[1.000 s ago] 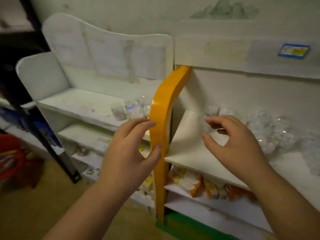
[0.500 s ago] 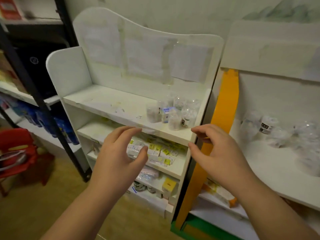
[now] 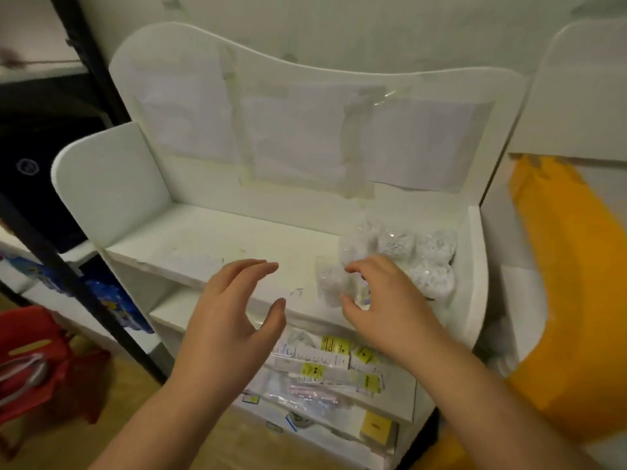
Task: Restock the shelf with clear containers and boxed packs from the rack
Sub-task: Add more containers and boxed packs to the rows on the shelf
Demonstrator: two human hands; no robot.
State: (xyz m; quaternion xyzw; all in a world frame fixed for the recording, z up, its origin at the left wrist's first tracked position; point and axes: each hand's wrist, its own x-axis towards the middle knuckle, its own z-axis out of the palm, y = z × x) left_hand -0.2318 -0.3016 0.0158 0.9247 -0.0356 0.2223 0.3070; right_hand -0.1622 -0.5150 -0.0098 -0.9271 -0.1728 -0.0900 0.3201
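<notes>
At far left, a dark rack (image 3: 51, 252) with a black post, blue packages (image 3: 112, 300) on its lower level, a red item (image 3: 37, 361) near the floor; no clear link to the work visible there. Next, the white shelf (image 3: 112, 184), top level (image 3: 210, 242) bare on its left and middle part; much room left to fill, so restocking judged far from finished. Left hand (image 3: 227, 330) in front of the top level's edge, fingers spread wide and relaxed, thumb apart, holding nothing, touching nothing as far as visible. Below, between both hands, boxed packs (image 3: 336, 357) with yellow labels on the second level, some flat clear bags under them, one yellow box (image 3: 376, 427) lower; these levels already partly stocked. Right hand (image 3: 383, 307) at the front of a cluster of clear containers (image 3: 397, 252) on the right end of the top level; fingers curled at the nearest clear container (image 3: 330, 286), probably pinching it, though too blurred to tell for sure; not possible to say whether placing or taking. Behind, several more containers close together against the right side wall. Further right, a yellow panel (image 3: 559, 283) of another shelf, blurred.
</notes>
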